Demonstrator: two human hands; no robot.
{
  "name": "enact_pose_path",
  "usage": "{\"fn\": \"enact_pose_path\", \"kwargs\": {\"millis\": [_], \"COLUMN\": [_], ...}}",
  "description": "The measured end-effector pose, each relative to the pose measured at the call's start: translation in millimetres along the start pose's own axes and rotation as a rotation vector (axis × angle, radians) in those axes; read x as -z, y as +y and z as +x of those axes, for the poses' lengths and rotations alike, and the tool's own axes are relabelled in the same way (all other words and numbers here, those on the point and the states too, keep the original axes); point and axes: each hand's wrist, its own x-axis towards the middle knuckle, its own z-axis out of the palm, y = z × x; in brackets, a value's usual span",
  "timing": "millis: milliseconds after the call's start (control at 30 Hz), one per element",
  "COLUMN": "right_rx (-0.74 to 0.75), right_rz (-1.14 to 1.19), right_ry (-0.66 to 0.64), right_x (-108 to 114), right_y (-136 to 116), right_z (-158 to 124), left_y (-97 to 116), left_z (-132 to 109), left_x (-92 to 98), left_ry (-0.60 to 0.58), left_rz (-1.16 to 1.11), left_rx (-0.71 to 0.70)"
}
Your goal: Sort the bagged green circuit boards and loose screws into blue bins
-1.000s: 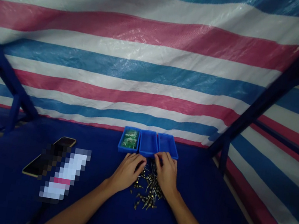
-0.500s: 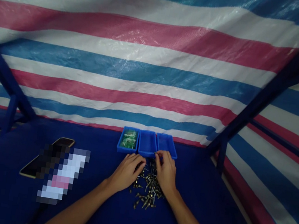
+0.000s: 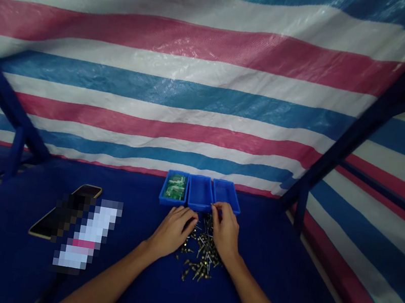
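A loose pile of small metal pieces [image 3: 206, 249], with brassy heads and thin silver shanks like rivets or screws, lies on the blue tabletop between my hands. My left hand [image 3: 173, 231] rests at the pile's left side, fingers curled and thumb close to the forefinger; what it pinches, if anything, is hidden. Over the pile's right side, my right hand [image 3: 226, 229] holds thumb and forefinger together, with a small dark metal piece showing at the tips. Just beyond my hands stand a left blue bin [image 3: 161, 198] with green pieces inside, a middle blue bin [image 3: 201, 190] and a right blue bin [image 3: 226, 192].
On the left of the blue table [image 3: 134, 192] lies a phone [image 3: 44, 223] beside a bright, pixelated object [image 3: 92, 231]. Blue metal frame bars [image 3: 361, 120] slant up at both sides. A striped plastic sheet [image 3: 175, 132] hangs behind the bins.
Almost nothing differs. My right hand has shifted very slightly at the fingertips, near the front edge of the bins; my left hand keeps its place.
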Motion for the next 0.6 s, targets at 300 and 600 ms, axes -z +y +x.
{"fn": "enact_pose_path", "kwargs": {"millis": [300, 600], "right_rx": [-0.157, -0.323], "right_rz": [0.477, 0.953], "right_ry": [-0.09, -0.209], "right_x": [0, -8], "right_y": [-5, -6], "right_z": [4, 7], "left_y": [-1, -1], "left_z": [1, 1], "left_x": [-2.2, -1.8], "left_ry": [-0.011, -0.006], "left_rz": [0.005, 0.008], "left_rx": [-0.006, -0.007]}}
